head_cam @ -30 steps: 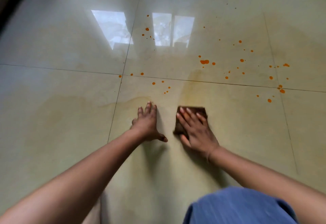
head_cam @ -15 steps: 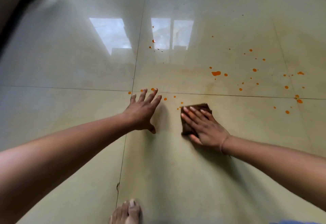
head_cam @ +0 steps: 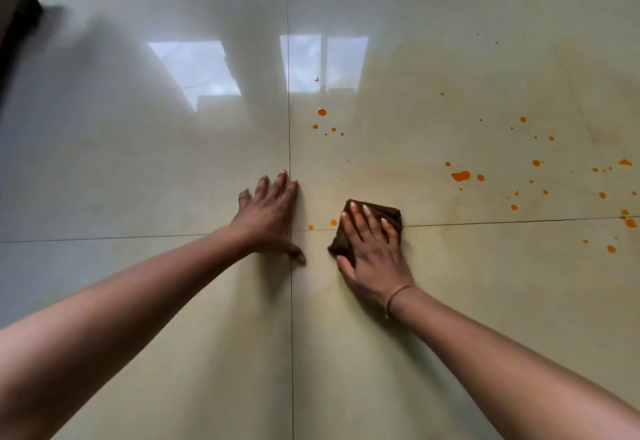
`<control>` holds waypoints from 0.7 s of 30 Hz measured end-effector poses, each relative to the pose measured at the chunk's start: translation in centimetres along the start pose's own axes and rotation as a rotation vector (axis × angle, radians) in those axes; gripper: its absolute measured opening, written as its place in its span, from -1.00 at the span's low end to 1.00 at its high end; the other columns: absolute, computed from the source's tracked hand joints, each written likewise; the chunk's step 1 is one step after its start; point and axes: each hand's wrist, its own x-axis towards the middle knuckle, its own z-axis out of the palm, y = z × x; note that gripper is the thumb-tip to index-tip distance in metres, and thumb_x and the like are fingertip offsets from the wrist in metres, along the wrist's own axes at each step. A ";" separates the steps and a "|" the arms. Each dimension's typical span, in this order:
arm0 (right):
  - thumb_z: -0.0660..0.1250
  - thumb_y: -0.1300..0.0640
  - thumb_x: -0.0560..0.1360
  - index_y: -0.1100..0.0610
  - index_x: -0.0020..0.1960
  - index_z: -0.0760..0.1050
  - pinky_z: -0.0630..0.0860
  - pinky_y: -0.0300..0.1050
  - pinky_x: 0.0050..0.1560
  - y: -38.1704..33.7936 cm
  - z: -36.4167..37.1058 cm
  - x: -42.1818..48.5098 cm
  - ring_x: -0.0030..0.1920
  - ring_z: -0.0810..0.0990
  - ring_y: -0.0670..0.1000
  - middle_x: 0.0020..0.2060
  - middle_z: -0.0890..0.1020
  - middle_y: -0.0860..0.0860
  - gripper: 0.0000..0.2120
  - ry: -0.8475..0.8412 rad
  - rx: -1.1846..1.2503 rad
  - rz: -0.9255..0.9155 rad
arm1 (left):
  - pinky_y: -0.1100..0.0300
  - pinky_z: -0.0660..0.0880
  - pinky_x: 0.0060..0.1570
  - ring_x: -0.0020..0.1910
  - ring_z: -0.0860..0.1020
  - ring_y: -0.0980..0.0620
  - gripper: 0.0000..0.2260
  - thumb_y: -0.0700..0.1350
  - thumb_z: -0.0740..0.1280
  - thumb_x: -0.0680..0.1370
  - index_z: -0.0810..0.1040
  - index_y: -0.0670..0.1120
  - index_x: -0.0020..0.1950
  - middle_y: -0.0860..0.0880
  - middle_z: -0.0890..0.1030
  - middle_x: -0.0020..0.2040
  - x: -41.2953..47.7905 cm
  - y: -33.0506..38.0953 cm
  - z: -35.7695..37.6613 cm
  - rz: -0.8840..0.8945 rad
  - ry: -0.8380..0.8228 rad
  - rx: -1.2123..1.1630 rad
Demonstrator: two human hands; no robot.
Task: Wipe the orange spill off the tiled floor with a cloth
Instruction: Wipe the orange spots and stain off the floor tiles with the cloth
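Across the tile joint (head_cam: 485, 222), the right hand (head_cam: 372, 249) has pushed the cloth (head_cam: 389, 214) forward, its fingers flat and pressing down on it. The left hand (head_cam: 268, 220) has advanced too and lies flat on the floor (head_cam: 173, 162). Two orange drops (head_cam: 333, 222) lie just beside the cloth. Most of the spill (head_cam: 460, 176), farther right, remains unwiped.

Glossy pale tiled floor (head_cam: 138, 169); window reflections (head_cam: 197, 69); dark furniture edge (head_cam: 19, 7) top left.
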 end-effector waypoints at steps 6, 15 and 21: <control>0.15 -0.17 0.42 0.04 0.56 0.07 0.03 0.08 0.43 -2.5 -0.1 -7.0 0.53 0.03 0.04 0.54 0.13 0.04 -0.24 -0.125 0.015 -0.121 | -0.29 -0.11 0.44 0.51 -0.29 -0.19 0.26 0.47 0.42 0.12 -0.25 0.04 0.55 -0.03 -0.34 0.54 -2.1 -3.7 1.7 -0.087 0.037 -0.110; 0.11 -0.20 0.46 0.09 0.54 0.14 0.00 0.08 0.44 -5.1 0.0 5.1 0.53 0.07 0.07 0.53 0.16 0.07 -0.28 -0.067 -0.074 -0.157 | -0.30 -0.19 0.39 0.50 -0.35 -0.15 0.32 0.52 0.39 0.03 -0.31 0.11 0.53 0.01 -0.39 0.52 -2.1 -5.9 2.9 -0.128 0.050 -0.156; 0.18 -0.19 0.43 0.07 0.55 0.10 0.12 0.11 0.42 -4.4 -0.3 -3.2 0.54 0.02 0.07 0.55 0.09 0.07 -0.23 -0.149 -0.014 -0.402 | -0.32 -0.28 0.38 0.44 -0.47 -0.16 0.30 0.48 0.42 0.09 -0.38 0.09 0.51 0.01 -0.50 0.47 -2.5 -5.8 2.3 -0.109 -0.019 -0.177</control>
